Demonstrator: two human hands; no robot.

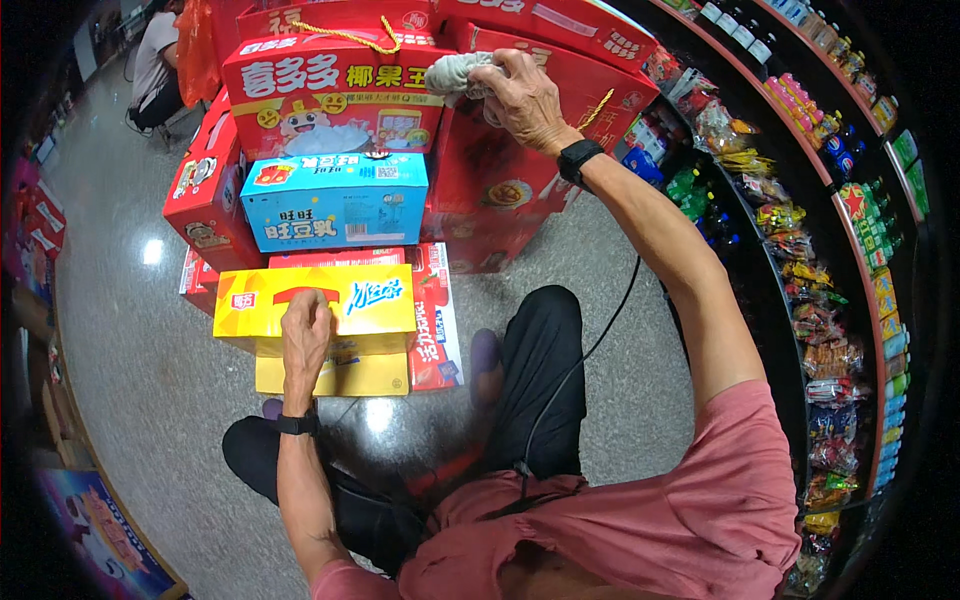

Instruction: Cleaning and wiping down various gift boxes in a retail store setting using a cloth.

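Note:
My left hand (306, 328) is closed at the top of a yellow carton (385, 325), on its red carry handle. That carton is tilted, with another yellow face showing below it. My right hand (525, 98) grips a crumpled pale grey cloth (457, 74), held over the stacked gift boxes. Behind the yellow carton sits a light blue carton (335, 205). Further back stands a large red gift box (340, 100) with a gold rope handle (345, 36). A red and white carton (436, 345) lies low beside the yellow one.
More red boxes (210, 190) stand at the left of the stack. Curved store shelves (800, 260) with packaged snacks and bottles line the right. A black cable (600, 345) runs past my knee. At the far left back, a person (157, 55) sits near a red plastic bag (195, 50).

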